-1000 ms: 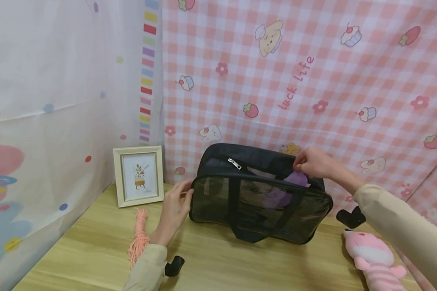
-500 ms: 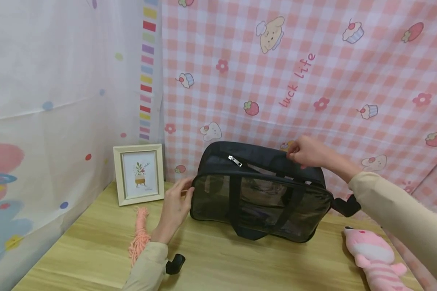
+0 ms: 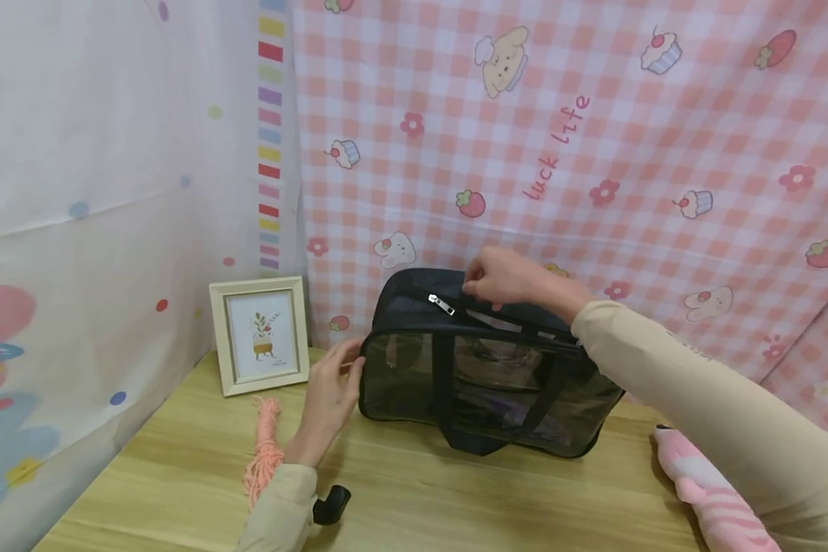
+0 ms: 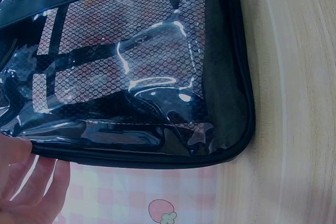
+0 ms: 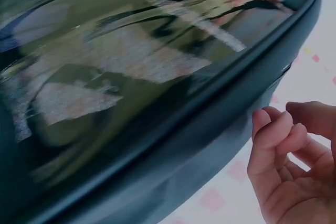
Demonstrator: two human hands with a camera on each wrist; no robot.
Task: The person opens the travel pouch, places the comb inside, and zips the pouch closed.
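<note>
A black bag [image 3: 400, 376] with a see-through front and a looped handle stands on the table. Its top slit gapes a little, and a silver zipper pull [image 3: 441, 304] lies at the slit's left end. Something purple [image 3: 497, 406] shows faintly through the front; its kind is unclear. My left hand [image 3: 327, 395] pinches the bag's left side edge, with the thumb in front and the fingers behind in the left wrist view. My right hand [image 3: 500, 277] is over the bag's top, right of the zipper pull. Its fingers are loosely curled with nothing visible between them.
A cream picture frame [image 3: 260, 335] stands at the back left. Bundled peach cord [image 3: 265, 445] lies beside my left forearm. A pink striped plush toy [image 3: 711, 491] lies at the right, partly under my right sleeve. A checked cloth [image 3: 414, 169] hangs behind the bag.
The purple thing has sunk from the slit into the bag, out of my right hand's reach. My right hand has moved left along the top towards the zipper pull. My left hand stays put.
</note>
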